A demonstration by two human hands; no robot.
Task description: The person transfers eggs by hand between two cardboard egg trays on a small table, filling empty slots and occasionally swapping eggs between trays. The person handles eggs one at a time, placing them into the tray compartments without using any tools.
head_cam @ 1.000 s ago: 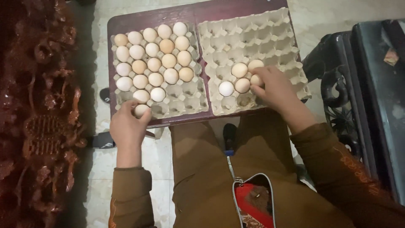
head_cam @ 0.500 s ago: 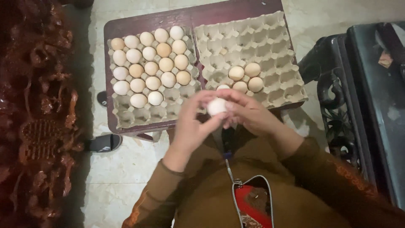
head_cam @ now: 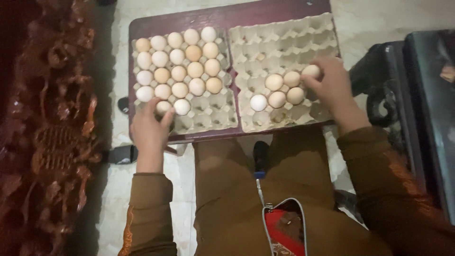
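- Left hand [head_cam: 150, 127]: fingers closed around a pale egg [head_cam: 163, 107] at the near left corner of the left egg tray [head_cam: 208, 116], which is mostly filled with white and tan eggs.
- Right hand [head_cam: 334, 87]: fingertips pinching a light egg [head_cam: 311, 71] over a cup of the right egg tray [head_cam: 284, 35], just beside a cluster of five eggs [head_cam: 277, 92].
- Both grey pulp trays lie side by side, touching, on a dark red small table [head_cam: 227, 16].
- Person's brown-clad lap [head_cam: 246, 189] lies below the table edge.
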